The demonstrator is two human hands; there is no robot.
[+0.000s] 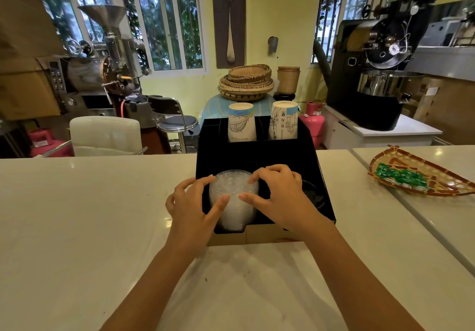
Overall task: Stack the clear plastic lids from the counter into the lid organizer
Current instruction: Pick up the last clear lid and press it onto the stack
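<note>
- Now, at far left, we see the surface (77,202) bare, with no loose lids showing on it.
- Our left hand (191,206) cups the left side of the lids (232,197), fingers spread and curled, thumb on top.
- Those lids sit as one clear stack in the left front slot of the organizer (257,156).
- Our right hand (279,197) presses the right side the same way, half open, gripping nothing else.
- We judge this the seating step; next calls for an even push down, then letting go.
- Cups (241,122) stand in the back slots; a basket (421,179) lies far right.
</note>
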